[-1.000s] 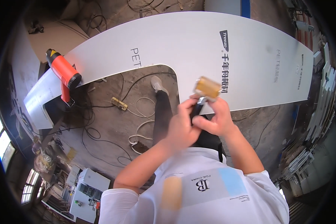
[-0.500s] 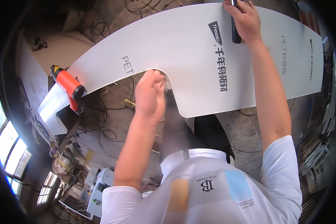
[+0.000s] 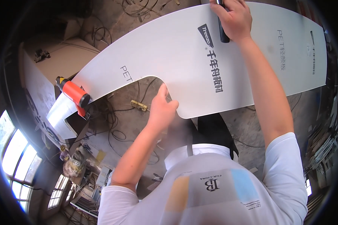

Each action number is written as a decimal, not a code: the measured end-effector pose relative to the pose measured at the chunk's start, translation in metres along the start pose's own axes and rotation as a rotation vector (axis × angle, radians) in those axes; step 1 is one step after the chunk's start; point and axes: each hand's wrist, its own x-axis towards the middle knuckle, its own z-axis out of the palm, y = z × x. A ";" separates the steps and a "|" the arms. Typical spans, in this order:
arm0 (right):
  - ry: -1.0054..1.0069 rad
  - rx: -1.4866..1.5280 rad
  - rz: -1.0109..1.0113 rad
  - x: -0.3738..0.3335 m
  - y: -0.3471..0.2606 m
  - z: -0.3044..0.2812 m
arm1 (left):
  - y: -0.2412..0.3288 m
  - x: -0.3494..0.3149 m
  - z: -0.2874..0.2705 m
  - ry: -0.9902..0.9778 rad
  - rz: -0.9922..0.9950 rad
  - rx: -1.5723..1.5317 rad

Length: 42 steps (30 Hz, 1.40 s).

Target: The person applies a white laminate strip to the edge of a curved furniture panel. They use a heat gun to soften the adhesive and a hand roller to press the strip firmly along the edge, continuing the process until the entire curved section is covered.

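Observation:
A large white panel [image 3: 184, 45] with a curved outer edge and a rounded inner cut-out spans the view in front of me. My left hand [image 3: 163, 108] is closed at the near side of this cut-out, its thumb over the panel's edge and its other fingers partly hidden. Near the far edge my right hand [image 3: 234, 20] wraps round a slim black tool [image 3: 223, 32], which lies against the panel's face. The tool's far end runs out of view. On the panel's left arm rests an orange-and-black power tool [image 3: 76, 93] that looks like a heat gun.
Cables [image 3: 116, 131] trail over the floor below the cut-out, by a yellowish power strip [image 3: 139, 105]. A brown board [image 3: 67, 56] stands at the left. Stacked strips [image 3: 323, 146] lie along the right side, and clutter fills the lower left.
My left hand has slid from the top of the cut-out down its right side, toward me. My right hand has shifted left across the panel with the black tool.

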 end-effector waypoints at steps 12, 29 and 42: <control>-0.008 -0.109 -0.059 0.000 0.013 0.001 | 0.012 0.019 -0.003 0.204 -0.027 -0.732; 0.010 -0.057 -0.013 0.000 0.003 0.000 | -0.004 -0.025 0.016 0.068 -0.087 -0.536; 0.020 -0.042 -0.024 0.000 -0.001 0.001 | 0.032 0.015 0.013 0.227 0.000 -0.678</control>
